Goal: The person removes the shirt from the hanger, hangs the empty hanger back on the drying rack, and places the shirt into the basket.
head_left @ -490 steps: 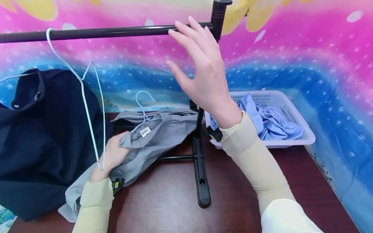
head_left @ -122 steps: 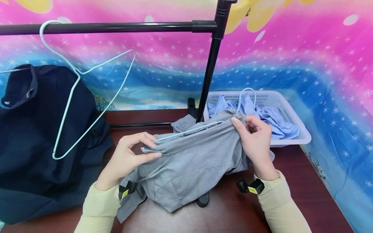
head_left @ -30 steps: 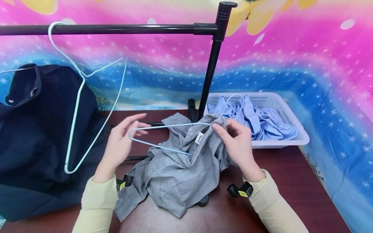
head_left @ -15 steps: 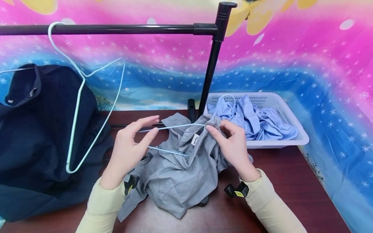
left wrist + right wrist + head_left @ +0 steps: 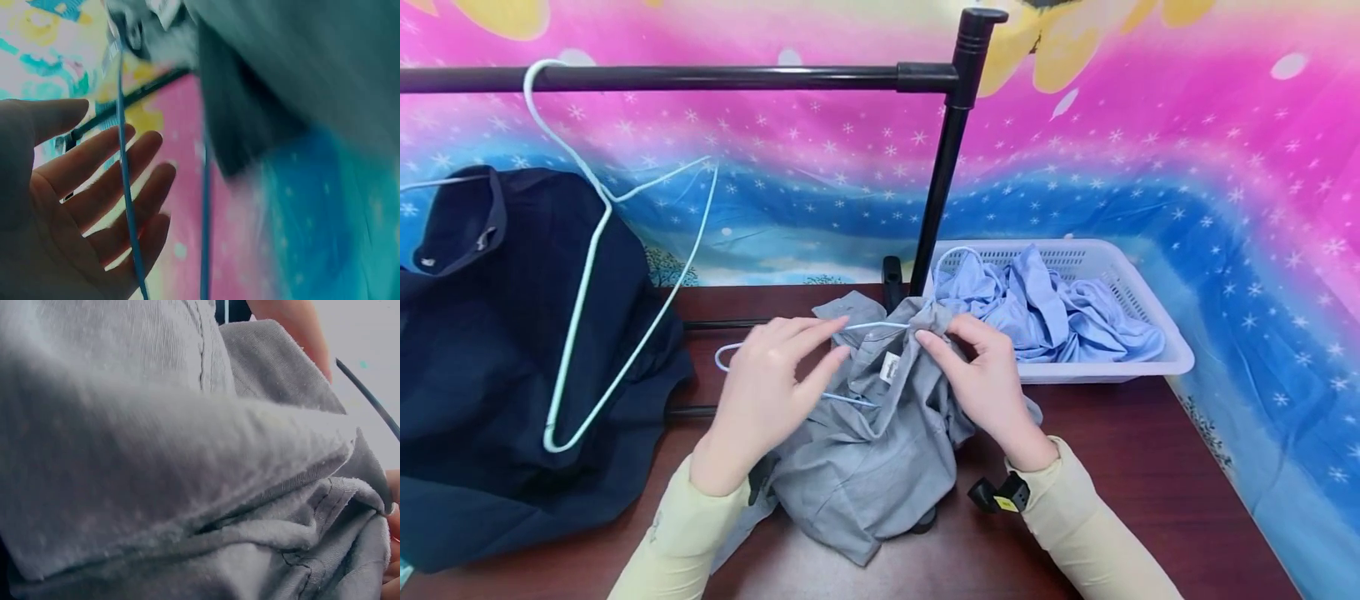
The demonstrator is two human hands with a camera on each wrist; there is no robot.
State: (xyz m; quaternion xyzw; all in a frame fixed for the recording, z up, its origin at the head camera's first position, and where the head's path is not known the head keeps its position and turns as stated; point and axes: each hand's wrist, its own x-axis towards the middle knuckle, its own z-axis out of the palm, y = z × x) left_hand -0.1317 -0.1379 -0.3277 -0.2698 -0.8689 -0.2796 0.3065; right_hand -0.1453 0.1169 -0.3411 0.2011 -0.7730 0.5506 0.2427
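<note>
In the head view a grey shirt (image 5: 865, 483) is bunched over the table, a white tag (image 5: 890, 367) showing inside its collar. A pale blue wire hanger (image 5: 880, 325) is partly inside the neck opening; its left end sticks out and its hook rises above the collar. My right hand (image 5: 985, 383) pinches the collar near the hook. My left hand (image 5: 771, 392) is over the protruding end, fingers extended towards the collar. The left wrist view shows the hanger wire (image 5: 125, 169) crossing before the spread fingers. Grey cloth (image 5: 156, 456) fills most of the right wrist view.
A black rail (image 5: 737, 77) runs across the back with a bare mint hanger (image 5: 580, 300) on it. A dark navy garment (image 5: 512, 358) hangs left. A white basket (image 5: 1176, 358) holding blue cloth (image 5: 1037, 300) stands right, beside the rack's upright (image 5: 942, 183).
Over the last second my left hand moves right across the hanger's protruding end. My right hand shifts slightly left with the collar and hook. About four seconds ago both hands were at the collar.
</note>
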